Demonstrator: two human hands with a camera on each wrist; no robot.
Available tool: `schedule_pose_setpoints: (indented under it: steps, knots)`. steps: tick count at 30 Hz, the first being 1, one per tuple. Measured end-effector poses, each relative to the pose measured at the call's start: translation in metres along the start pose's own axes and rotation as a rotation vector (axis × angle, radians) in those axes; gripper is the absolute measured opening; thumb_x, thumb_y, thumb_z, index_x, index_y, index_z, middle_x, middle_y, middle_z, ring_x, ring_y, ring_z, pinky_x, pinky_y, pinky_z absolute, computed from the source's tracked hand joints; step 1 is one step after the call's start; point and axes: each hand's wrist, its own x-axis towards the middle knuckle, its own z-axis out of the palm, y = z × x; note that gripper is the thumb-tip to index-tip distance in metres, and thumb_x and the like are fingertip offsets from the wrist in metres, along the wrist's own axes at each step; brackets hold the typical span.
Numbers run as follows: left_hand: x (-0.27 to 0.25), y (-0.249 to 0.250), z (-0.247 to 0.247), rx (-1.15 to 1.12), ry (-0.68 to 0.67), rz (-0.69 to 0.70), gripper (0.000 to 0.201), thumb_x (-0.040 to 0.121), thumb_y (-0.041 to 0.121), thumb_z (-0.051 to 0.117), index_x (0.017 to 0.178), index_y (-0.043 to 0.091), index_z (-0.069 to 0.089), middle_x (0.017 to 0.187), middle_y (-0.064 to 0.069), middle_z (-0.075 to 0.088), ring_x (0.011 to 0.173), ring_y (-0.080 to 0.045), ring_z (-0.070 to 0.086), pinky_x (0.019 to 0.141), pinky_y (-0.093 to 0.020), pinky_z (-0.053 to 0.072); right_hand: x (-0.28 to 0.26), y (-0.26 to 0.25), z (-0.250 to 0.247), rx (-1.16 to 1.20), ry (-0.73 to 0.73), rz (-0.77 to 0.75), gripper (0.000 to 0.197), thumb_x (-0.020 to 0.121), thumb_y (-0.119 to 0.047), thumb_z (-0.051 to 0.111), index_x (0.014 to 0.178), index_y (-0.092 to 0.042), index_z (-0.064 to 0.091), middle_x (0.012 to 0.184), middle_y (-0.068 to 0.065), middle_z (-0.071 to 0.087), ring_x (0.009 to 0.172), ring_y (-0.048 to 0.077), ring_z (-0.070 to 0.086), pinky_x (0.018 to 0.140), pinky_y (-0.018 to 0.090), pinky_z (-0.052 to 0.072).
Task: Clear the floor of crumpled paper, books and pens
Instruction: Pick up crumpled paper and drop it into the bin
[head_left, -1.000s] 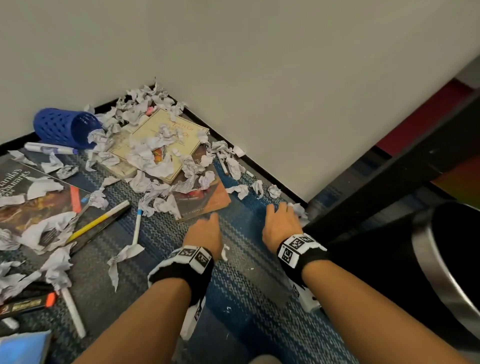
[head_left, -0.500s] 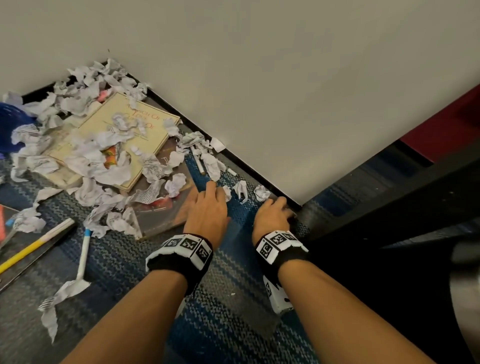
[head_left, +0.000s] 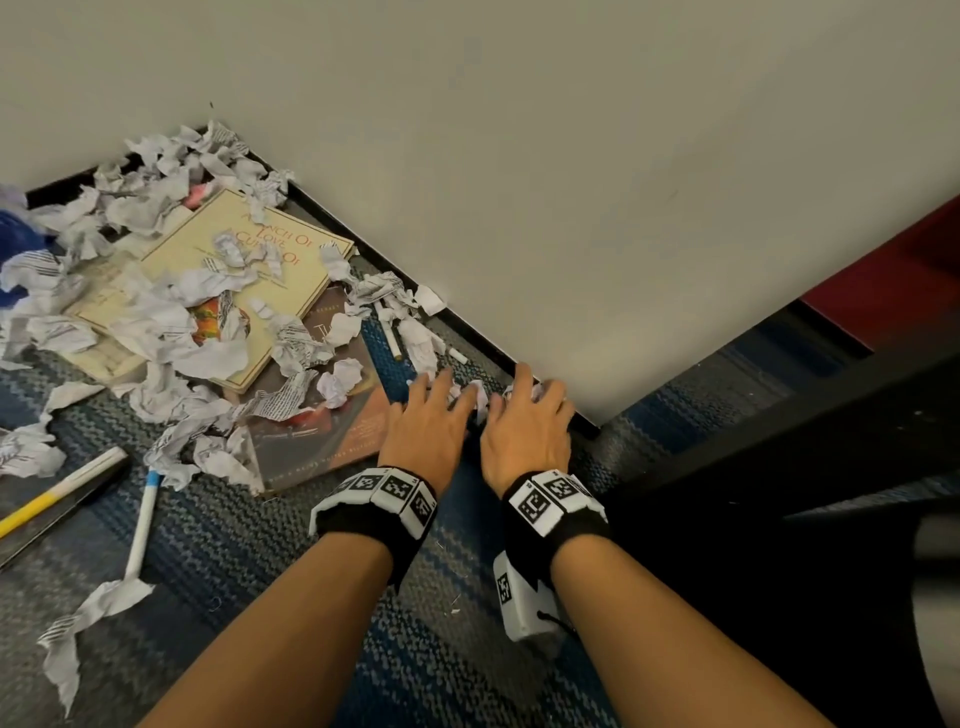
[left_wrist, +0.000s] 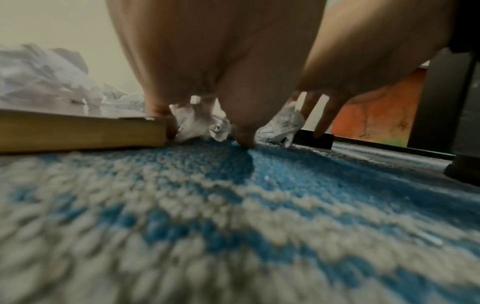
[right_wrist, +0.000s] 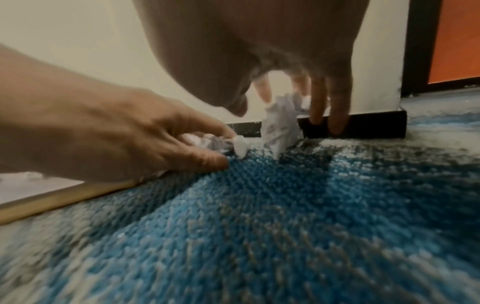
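Gathering paper: left hand (head_left: 434, 423) and right hand (head_left: 527, 426) each seem to pinch crumpled paper scraps (right_wrist: 279, 123) at the carpet's wall edge; next, lift them away.

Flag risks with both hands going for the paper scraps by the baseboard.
1. The left hand and right hand work side by side; fingers could knock each other's crumpled scraps away.
2. Scraps sit against the black baseboard; a loose grip may push them along it.
3. The small pen lies among nearby paper and could get scooped up with it.
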Motion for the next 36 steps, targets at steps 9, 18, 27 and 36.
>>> schedule_pose_setpoints:
  steps: [9,18,27,36]
  knots:
    - [-0.011,-0.035,-0.032,-0.403,0.284,-0.109,0.018,0.09,0.002,0.048,0.107,0.003,0.053,0.106,-0.015,0.051,0.091,-0.029,0.054,0.076,-0.037,0.046,0.017,-0.016,0.032,-0.082,-0.003,0.015,0.063,0.089,-0.062,0.041,0.122,-0.009,0.043,0.125,0.016,0.037,0.114,0.035,0.038,0.09,0.046,0.041]
    - [-0.018,-0.106,-0.044,0.007,0.347,-0.607,0.092,0.076,0.082,0.039,0.142,0.019,0.027,0.118,-0.02,0.04,0.1,-0.035,0.044,0.073,-0.042,0.045,0.035,-0.031,0.027,0.227,0.228,-0.192,0.023,0.099,-0.026,0.041,0.109,-0.006,0.048,0.107,0.013,0.046,0.075,0.029,0.054,0.06,0.031,0.035]
    - [-0.034,-0.125,-0.02,0.044,0.336,-0.522,0.028,0.087,0.035,0.056,0.104,0.014,0.053,0.108,-0.019,0.045,0.093,-0.035,0.046,0.065,-0.041,0.04,0.041,-0.059,0.053,-0.245,-0.028,-0.457,0.046,0.095,-0.048,0.041,0.124,-0.013,0.046,0.126,0.016,0.039,0.113,0.035,0.04,0.09,0.044,0.043]
    - [-0.036,-0.138,-0.069,-0.397,0.546,-0.676,0.039,0.093,0.032,0.05,0.109,-0.002,0.058,0.116,-0.019,0.05,0.089,-0.035,0.054,0.071,-0.035,0.038,0.051,-0.048,0.045,-0.133,0.002,-0.492,0.015,0.09,-0.004,0.049,0.104,0.002,0.05,0.108,0.025,0.045,0.092,0.04,0.05,0.074,0.043,0.043]
